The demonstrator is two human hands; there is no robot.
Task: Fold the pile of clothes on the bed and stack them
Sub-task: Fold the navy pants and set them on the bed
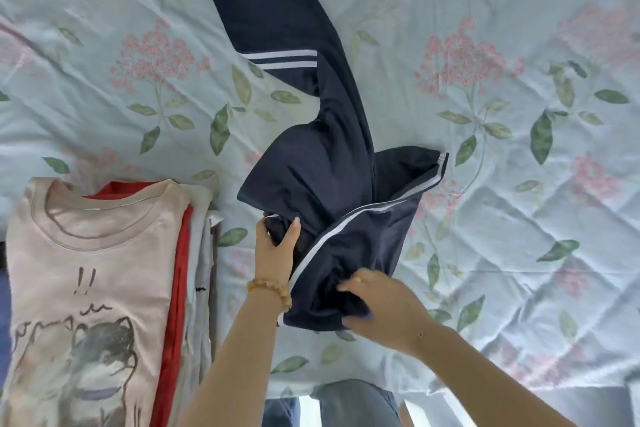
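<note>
Dark navy track pants with white side stripes lie crumpled across the middle of the bed, one leg stretching away toward the far side. My left hand, with a bead bracelet on the wrist, grips the bunched waist end of the pants. My right hand pinches the near fold of the same pants, fingers tucked into the fabric. On the left sits a stack of folded clothes, topped by a pale pink T-shirt with a cat drawing, with a red garment and grey ones under it.
The bed is covered by a light blue quilt printed with pink flowers and green leaves. Its near edge runs along the bottom, where my legs in jeans show. Bare quilt spreads to the right and far side.
</note>
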